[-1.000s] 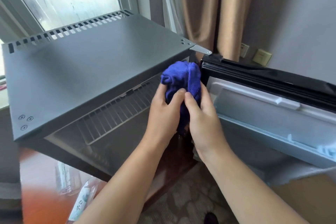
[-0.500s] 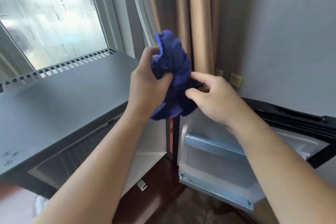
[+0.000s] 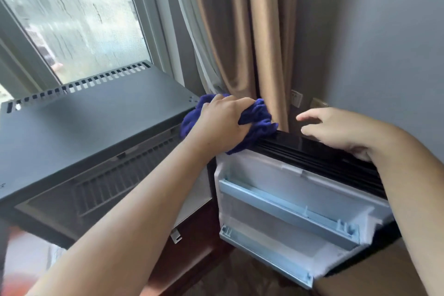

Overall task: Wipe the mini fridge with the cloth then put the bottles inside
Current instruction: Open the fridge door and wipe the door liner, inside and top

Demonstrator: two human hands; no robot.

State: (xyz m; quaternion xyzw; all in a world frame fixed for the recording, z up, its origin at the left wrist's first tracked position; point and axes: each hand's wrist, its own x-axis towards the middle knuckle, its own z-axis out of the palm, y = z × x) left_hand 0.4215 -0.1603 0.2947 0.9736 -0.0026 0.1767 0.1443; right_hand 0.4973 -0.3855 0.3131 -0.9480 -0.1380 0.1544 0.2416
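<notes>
Grey mini fridge point(image 3: 96, 115) on the left, its door point(image 3: 300, 199) standing wide open. Left hand point(image 3: 223, 120) has its fingers curled round the bunched blue cloth point(image 3: 259, 118), pressing it onto the door's top edge at the hinge corner. Right hand point(image 3: 336, 130) rests further along that edge, fingers loose and spread.

Sole view, head-worn, wide-angle: looks forward and steeply down from just above the mini fridge point(image 3: 96, 122), near enough that the left forearm point(image 3: 144, 211) and right forearm point(image 3: 408, 187) enter from the bottom edge. It faces the window point(image 3: 72, 19) and curtain point(image 3: 252, 31) in the room corner, with the open fridge door point(image 3: 288, 199) at lower right.
</notes>
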